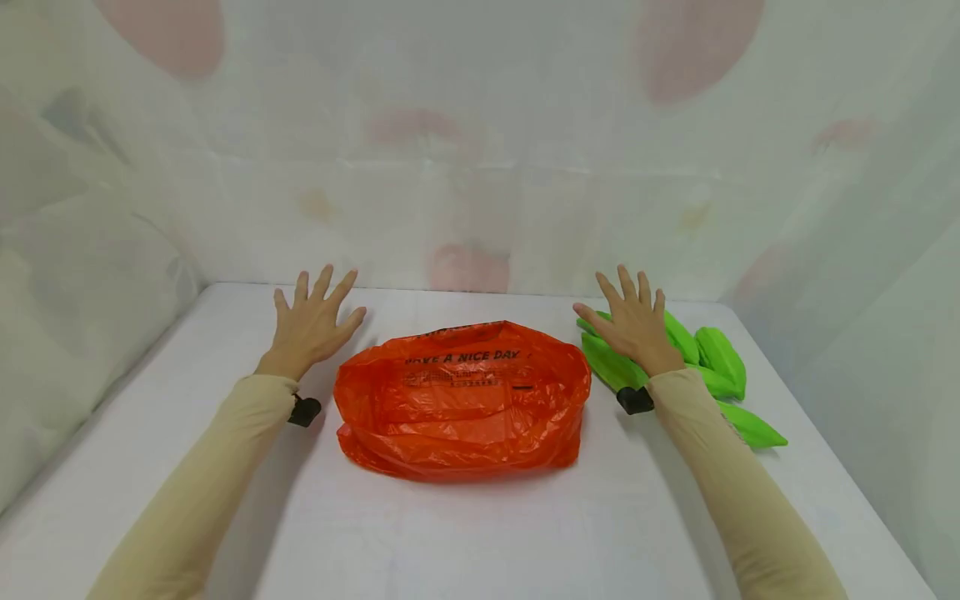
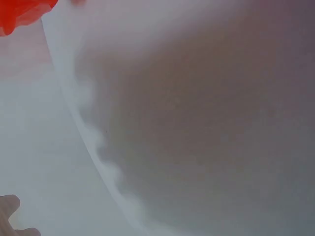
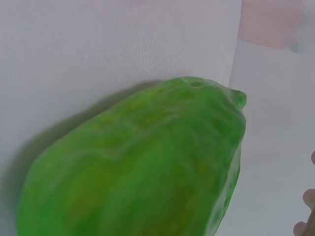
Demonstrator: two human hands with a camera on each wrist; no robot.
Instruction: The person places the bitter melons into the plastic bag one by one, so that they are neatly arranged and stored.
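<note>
An orange-red plastic bag (image 1: 461, 454) printed "HAVE A NICE DAY" sits mid-table with its mouth spread wide. To its left, my left hand (image 1: 306, 332) has its fingers spread and holds nothing. In the left wrist view, a corner of the bag (image 2: 22, 14) and some fingertips (image 2: 9, 205) show at the edges. Over a group of several bright green, pointed, ridged vegetables (image 1: 722, 362) is my right hand (image 1: 636, 327), fingers also spread. One bumpy green vegetable (image 3: 142, 162) with a stubby tip fills much of the right wrist view; fingertips (image 3: 309, 196) show at the right edge.
The white table (image 1: 457, 542) ends at a pale curtain (image 1: 525, 208) with faded pink blotches behind it. Similar pale sheets hang on the left (image 1: 82, 250) and right (image 1: 892, 275). A small black wrist device (image 1: 305, 410) is by each cuff.
</note>
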